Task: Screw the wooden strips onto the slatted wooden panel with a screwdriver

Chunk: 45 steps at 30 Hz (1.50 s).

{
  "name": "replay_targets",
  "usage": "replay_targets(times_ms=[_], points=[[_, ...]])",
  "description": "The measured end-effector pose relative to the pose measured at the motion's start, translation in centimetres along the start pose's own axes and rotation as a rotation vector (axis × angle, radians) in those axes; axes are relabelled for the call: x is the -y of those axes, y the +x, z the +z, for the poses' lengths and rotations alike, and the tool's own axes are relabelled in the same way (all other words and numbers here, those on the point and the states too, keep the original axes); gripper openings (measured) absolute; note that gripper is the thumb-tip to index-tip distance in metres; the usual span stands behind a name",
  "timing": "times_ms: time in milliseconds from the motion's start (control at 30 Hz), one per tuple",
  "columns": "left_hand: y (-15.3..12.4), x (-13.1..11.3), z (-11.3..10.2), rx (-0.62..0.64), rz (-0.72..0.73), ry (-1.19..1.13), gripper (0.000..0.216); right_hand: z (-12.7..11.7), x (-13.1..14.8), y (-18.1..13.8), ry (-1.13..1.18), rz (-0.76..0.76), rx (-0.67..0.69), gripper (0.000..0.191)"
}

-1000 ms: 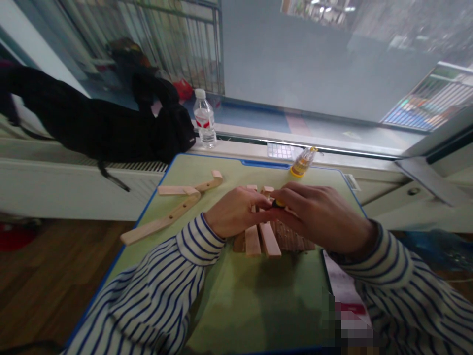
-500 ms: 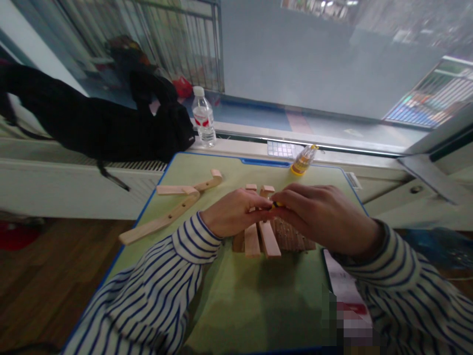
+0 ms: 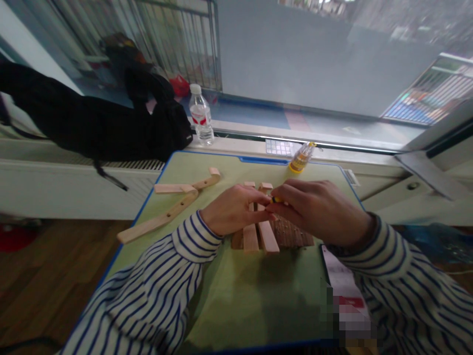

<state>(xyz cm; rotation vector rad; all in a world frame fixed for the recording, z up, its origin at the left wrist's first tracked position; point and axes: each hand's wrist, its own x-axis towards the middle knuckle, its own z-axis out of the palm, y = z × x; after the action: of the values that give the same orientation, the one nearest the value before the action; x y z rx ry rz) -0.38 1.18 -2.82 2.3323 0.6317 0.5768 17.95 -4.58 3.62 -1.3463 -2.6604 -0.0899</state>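
Both hands meet over a slatted wooden assembly (image 3: 266, 235) lying on the green table mat (image 3: 240, 291). My right hand (image 3: 320, 209) is closed around a small tool with a yellow-and-black handle (image 3: 276, 199), mostly hidden by the fingers. My left hand (image 3: 232, 209) is curled with its fingertips pinched at the same spot, on top of the wooden slats; what it pinches is too small to make out. Striped sleeves cover both forearms.
A jointed wooden arm piece (image 3: 173, 207) lies at the mat's left. A small yellow glue bottle (image 3: 301, 159) lies at the far edge. A water bottle (image 3: 200, 117) and a black bag (image 3: 99, 118) rest on the window sill. A printed sheet (image 3: 345, 291) lies at right.
The hands stay together on the wooden slats with only slight finger shifts; the view has drifted a little.
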Motion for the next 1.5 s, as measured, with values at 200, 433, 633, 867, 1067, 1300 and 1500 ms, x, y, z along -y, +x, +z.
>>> replay_targets(times_ms=[200, 433, 633, 867, 1067, 1300, 1500], points=[[0.14, 0.37, 0.31, -0.021, 0.010, 0.033, 0.025, -0.72, -0.44, 0.08, 0.043, -0.051, 0.092, 0.028], [0.09, 0.65, 0.35, -0.008, 0.025, -0.007, 0.018, -0.94, -0.62, 0.00, 0.061, -0.068, 0.115, 0.024], [0.06, 0.61, 0.36, 0.049, 0.043, -0.034, 0.019, -0.77, -0.50, -0.02, 0.017, -0.049, 0.089, 0.026], [-0.06, 0.86, 0.43, 0.094, 0.066, -0.049, 0.020, -0.51, -0.25, 0.10, 0.012, -0.016, 0.058, 0.034], [-0.13, 0.39, 0.29, 0.059, 0.042, -0.094, 0.024, -0.38, -0.32, -0.04, 0.016, -0.020, 0.057, 0.029], [0.07, 0.12, 0.37, -0.055, 0.000, -0.005, 0.025, -0.27, -0.41, 0.06, -0.008, 0.008, 0.051, 0.032], [0.08, 0.65, 0.51, -0.076, 0.017, 0.028, 0.022, -0.45, -0.46, -0.30, 0.149, -0.073, 0.040, 0.028]])
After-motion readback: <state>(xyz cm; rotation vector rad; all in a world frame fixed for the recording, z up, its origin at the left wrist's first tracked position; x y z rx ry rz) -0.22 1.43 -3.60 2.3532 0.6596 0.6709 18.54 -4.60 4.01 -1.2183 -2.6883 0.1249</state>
